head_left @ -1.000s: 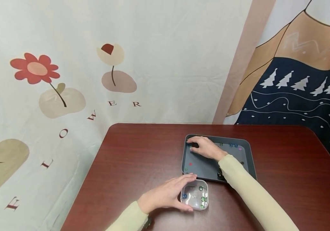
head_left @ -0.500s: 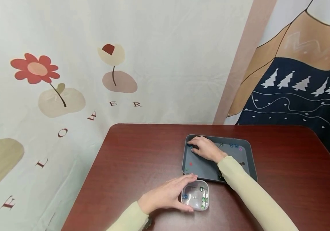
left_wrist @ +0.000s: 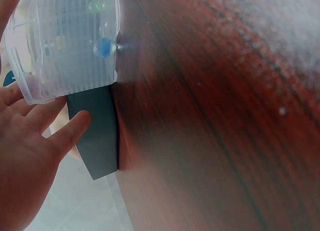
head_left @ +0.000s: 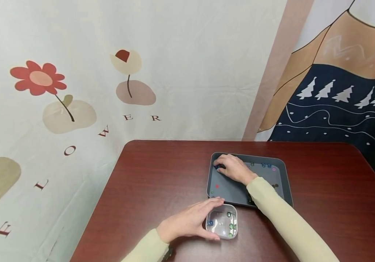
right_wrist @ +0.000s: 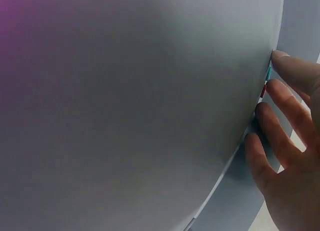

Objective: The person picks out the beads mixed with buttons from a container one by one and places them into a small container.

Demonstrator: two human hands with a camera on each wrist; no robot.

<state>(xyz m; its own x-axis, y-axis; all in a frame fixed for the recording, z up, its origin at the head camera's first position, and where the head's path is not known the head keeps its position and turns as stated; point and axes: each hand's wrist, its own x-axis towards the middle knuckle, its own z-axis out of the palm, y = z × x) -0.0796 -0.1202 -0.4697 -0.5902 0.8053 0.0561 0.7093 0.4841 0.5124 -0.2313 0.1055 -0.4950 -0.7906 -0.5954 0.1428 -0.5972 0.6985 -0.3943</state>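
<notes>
My left hand [head_left: 190,220] holds a clear plastic box [head_left: 221,231] on the table, thumb along its near side and fingers along the far side. Inside lie several green marbles [head_left: 231,226] and a blue marble [head_left: 210,223]. In the left wrist view the box [left_wrist: 75,46] has ribbed walls. Over the far left corner of a grey tray [head_left: 233,187], my right hand [head_left: 235,169] reaches down with its fingertips on the tray floor. A small teal piece [right_wrist: 269,72] and a red one [right_wrist: 263,90] show by its spread fingertips. Dark blue pieces [head_left: 218,166] lie there too.
Blue marbles [head_left: 266,165] and a green marble [head_left: 252,164] sit along the tray's far side, near a pink ring [head_left: 274,169]. A red piece [head_left: 217,186] and a green piece [head_left: 212,191] lie at its left. The brown table [head_left: 148,182] meets a patterned curtain [head_left: 187,72].
My right hand has shifted slightly within the tray's far left corner, and dark blue pieces now show by its fingertips. The left hand and the box have stayed in place.
</notes>
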